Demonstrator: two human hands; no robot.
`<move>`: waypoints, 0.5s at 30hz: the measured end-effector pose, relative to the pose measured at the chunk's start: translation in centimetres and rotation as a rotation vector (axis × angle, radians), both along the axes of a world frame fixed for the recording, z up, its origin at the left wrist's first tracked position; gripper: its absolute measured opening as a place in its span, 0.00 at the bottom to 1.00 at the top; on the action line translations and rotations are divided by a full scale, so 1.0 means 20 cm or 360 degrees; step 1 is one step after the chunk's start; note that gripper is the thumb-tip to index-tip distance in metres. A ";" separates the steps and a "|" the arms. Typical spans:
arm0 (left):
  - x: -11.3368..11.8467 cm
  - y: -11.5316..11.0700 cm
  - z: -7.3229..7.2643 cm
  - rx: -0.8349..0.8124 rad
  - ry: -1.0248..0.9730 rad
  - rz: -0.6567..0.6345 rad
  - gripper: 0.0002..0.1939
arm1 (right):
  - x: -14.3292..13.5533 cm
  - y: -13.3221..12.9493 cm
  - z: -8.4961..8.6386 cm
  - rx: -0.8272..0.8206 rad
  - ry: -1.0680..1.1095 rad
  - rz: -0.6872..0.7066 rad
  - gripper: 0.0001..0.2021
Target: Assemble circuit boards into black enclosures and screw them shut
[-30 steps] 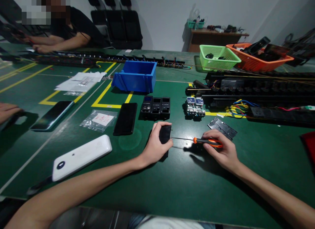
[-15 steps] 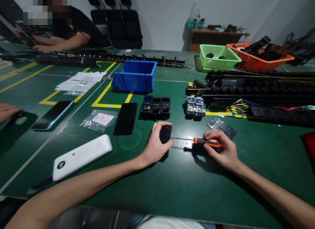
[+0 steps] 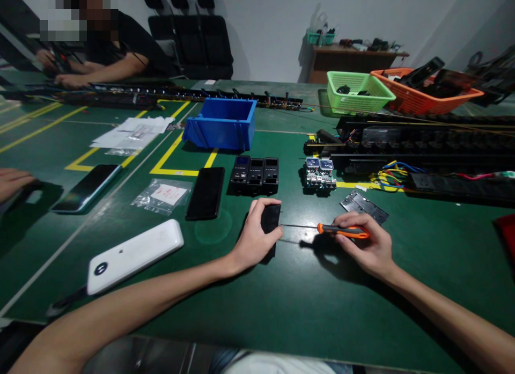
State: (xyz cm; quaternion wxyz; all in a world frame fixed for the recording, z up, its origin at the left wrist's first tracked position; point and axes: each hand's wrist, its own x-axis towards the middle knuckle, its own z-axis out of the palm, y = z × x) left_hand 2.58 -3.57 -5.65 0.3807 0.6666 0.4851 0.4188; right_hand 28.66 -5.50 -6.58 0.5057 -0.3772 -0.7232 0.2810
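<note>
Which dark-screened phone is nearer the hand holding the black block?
The black-edged phone, between the clear bag and left hand; the blue-edged phone lies beyond the bag.

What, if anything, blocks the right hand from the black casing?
Nothing visible. The screwdriver in the right hand spans the gap, its tip apparently at the edge of the black casing in the left hand; the circuit boards sit beyond that line.

left of left hand (image 3: 257, 234): black rectangular glass phone (image 3: 205, 194)
beyond left hand: blue boxy plastic bin (image 3: 221, 132)
behind right hand (image 3: 367, 242): dark flat plastic panel (image 3: 362, 205)
</note>
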 end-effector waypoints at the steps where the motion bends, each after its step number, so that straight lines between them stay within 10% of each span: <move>1: 0.00 0.00 0.00 0.0000 -0.0001 0.0000 0.23 | 0.00 0.00 0.00 -0.0002 -0.0011 -0.0013 0.12; 15: 0.00 0.00 0.00 0.0002 -0.0003 0.0014 0.22 | 0.01 0.01 0.01 -0.0027 -0.0121 0.0013 0.11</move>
